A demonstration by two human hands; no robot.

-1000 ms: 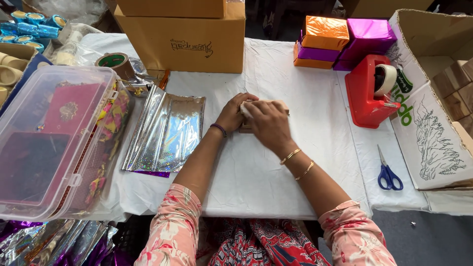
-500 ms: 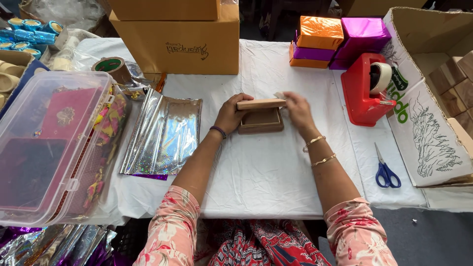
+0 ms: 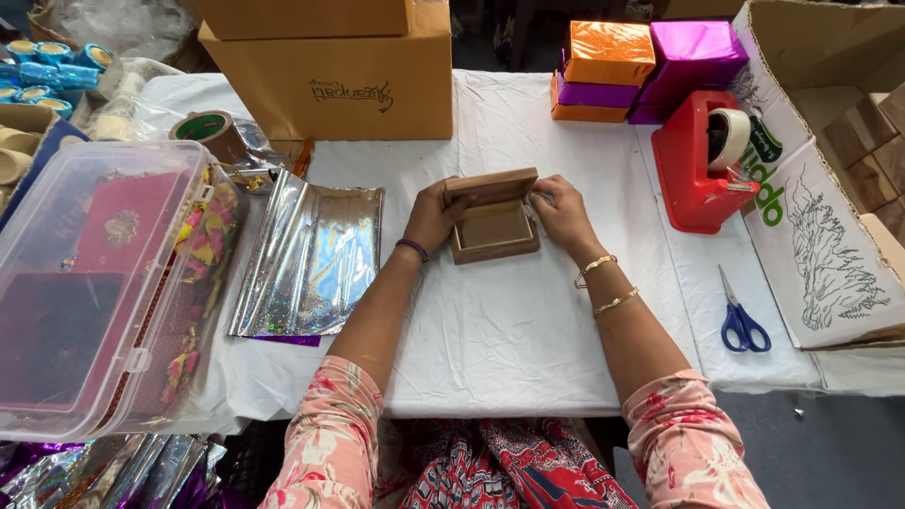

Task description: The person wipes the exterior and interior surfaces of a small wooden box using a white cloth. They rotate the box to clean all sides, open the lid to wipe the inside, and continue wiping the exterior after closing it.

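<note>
Fingers of the left hand grip the left edge of a small wooden box at frame centre, thumb on its raised lid; those of the right hand pinch the lid's right corner. Both hands are closed on the box, which rests on the white table. It sits open and bare, seemingly empty, though the interior is hard to read. Left of it lies a stack of silver holographic sheets, untouched. At upper right, 3 wrapped boxes in orange and purple sit finished. A red tape dispenser and blue scissors lie idle at right, so wrapping this box appears not yet begun.
</note>
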